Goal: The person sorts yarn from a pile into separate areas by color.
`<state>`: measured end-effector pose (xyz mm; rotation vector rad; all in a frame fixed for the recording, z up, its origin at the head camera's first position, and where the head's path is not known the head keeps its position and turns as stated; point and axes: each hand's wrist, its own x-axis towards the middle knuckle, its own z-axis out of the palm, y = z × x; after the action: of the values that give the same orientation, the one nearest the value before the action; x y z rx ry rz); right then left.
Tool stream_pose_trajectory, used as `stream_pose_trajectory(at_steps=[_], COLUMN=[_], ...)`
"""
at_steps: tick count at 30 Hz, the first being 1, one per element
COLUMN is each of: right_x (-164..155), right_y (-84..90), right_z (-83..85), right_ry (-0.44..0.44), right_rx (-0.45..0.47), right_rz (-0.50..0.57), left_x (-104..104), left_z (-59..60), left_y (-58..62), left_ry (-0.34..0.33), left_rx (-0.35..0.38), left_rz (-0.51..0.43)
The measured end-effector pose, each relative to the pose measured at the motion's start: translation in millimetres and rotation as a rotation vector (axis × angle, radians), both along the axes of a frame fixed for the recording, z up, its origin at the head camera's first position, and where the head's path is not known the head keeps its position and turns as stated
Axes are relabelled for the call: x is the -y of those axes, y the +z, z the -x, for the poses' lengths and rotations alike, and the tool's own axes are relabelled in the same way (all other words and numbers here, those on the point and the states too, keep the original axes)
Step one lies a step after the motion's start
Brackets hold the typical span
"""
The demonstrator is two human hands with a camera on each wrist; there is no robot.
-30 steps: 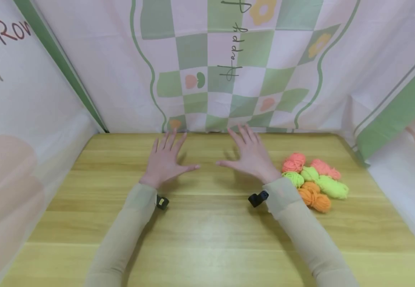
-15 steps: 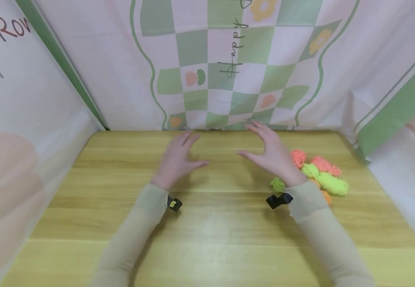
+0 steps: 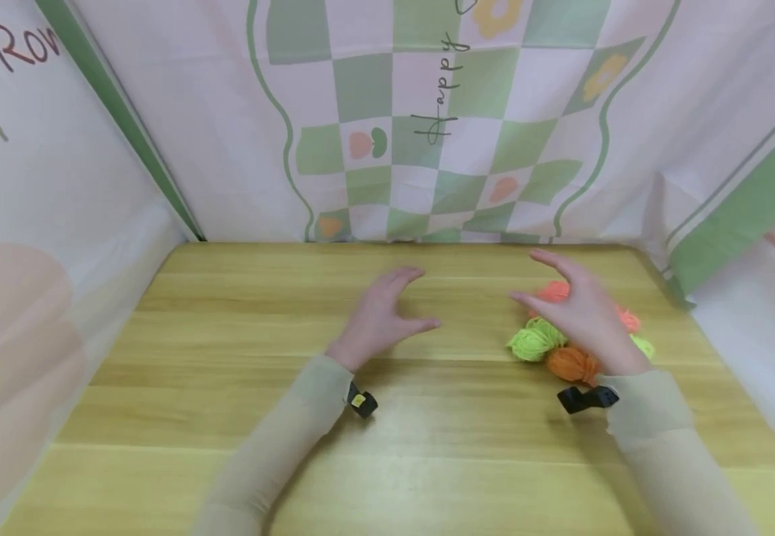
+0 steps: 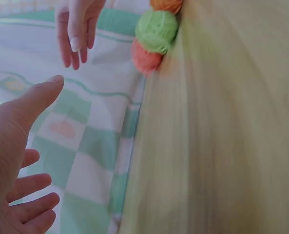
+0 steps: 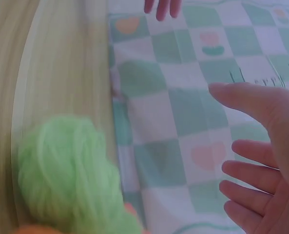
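My right hand (image 3: 584, 316) hovers over the yarn pile at the right of the table, thumb and fingers spread apart with nothing between them. Below it lie a yellow-green yarn ball (image 3: 534, 340), an orange yarn ball (image 3: 572, 365) and a pink yarn ball (image 3: 553, 291); the hand hides part of the pile. In the right wrist view the yellow-green ball (image 5: 68, 170) looms large beside that hand. My left hand (image 3: 380, 320) is held above the middle of the table, its fingers relaxed and its thumb pointing right, holding nothing.
The wooden table (image 3: 159, 387) ends at the back against a hanging cloth (image 3: 360, 97) with green checks. More cloth (image 3: 18, 313) hangs along the left side, and another panel (image 3: 756, 298) on the right. Small black cameras (image 3: 588, 399) sit at both wrists.
Both hands have moved to the right, the right one from beside the yarn to over it. The left has come from the left side toward the middle. Their fingers are less spread.
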<state>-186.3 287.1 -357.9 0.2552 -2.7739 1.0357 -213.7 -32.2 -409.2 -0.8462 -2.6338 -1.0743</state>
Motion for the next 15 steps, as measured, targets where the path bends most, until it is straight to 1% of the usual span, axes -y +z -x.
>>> stream_pose_trajectory(at_steps=[3, 6, 10, 13, 15], right_x=[-13, -26, -45, -59, -69], right_y=[-2.0, -5.3, -7.0, -7.5, -9.6], right_z=[-3.4, -6.2, -10.1, -12.8, -14.5], right_ry=[-0.019, -0.045, -0.081, -0.093, -0.104], right_rx=[0.01, 0.01, 0.016, 0.03, 0.045], right_rz=[0.014, 0.018, 0.026, 0.051, 0.046], left_x=[-12, -23, -37, -46, -50], left_z=[-3.1, -7.0, -11.2, -12.1, -12.2], left_y=[-2.7, -6.0, -11.3, -14.9, -17.0], left_ry=[-0.028, -0.055, -0.092, -0.117, -0.125], left_rx=[0.013, 0.034, 0.038, 0.036, 0.046], left_rz=[-0.003, 0.016, 0.036, 0.016, -0.005])
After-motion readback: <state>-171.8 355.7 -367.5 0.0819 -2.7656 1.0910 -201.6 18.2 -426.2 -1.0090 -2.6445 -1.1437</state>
